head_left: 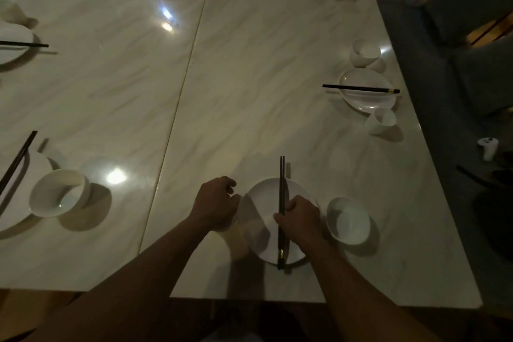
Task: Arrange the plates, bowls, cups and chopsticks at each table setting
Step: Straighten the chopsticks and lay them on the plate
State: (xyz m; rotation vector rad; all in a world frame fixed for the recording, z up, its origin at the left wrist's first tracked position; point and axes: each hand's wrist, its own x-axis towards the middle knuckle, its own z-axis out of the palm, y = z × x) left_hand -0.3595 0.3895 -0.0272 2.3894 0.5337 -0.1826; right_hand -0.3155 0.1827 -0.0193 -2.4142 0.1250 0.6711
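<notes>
A white plate [263,197] lies near the table's front edge. A pair of black chopsticks [282,175] lies lengthwise across it, pointing away from me. My right hand [301,219] pinches the chopsticks near their middle, over the plate's right half. My left hand [216,203] hovers just left of the plate with curled fingers and holds nothing. A white bowl [348,221] stands right of the plate.
The marble table [249,78] carries other settings: plate [366,97] with chopsticks [361,89] and two cups at right, a bowl [59,193] on a plate at left, more at the far corners. Chairs [458,22] stand right of the table.
</notes>
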